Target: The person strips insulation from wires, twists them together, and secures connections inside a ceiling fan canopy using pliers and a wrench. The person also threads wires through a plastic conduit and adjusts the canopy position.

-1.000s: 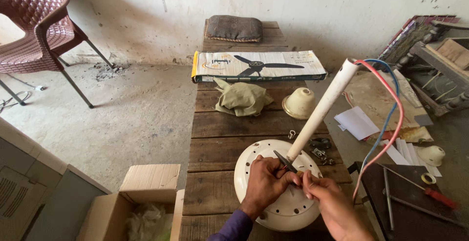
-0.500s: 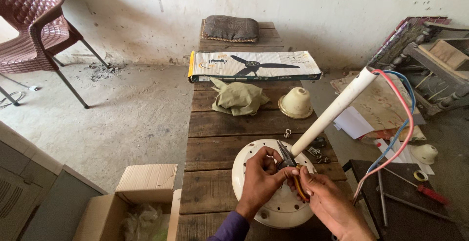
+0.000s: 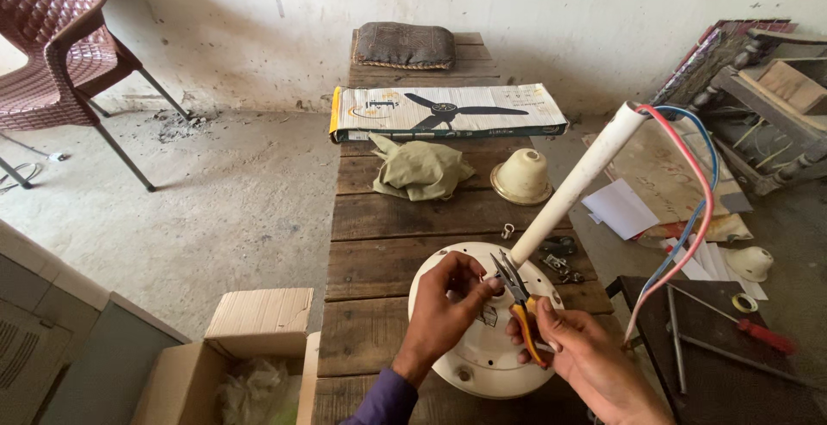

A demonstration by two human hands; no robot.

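At the near edge of the wooden table point(image 3: 379, 218), the right hand point(image 3: 586, 365) grips orange-handled pliers point(image 3: 519, 300), their tips on the round cream fan motor point(image 3: 482, 352). The left hand point(image 3: 448, 304) pinches closed at the motor's hub. A white rod point(image 3: 577, 186) with coloured wires point(image 3: 689, 218) rises rightward. Farther along lie a green cloth point(image 3: 420, 169), cream cup point(image 3: 522, 175), long fan box point(image 3: 448, 111), and a cushion point(image 3: 404, 45) at the far edge.

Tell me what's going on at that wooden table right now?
A person is working on a cream ceiling fan motor lying on the wooden table, its white downrod angling up to the right with red and blue wires coming out of the top. The right hand grips orange-handled pliers at the rod's base. The left hand pinches at the hub beside the plier tips.
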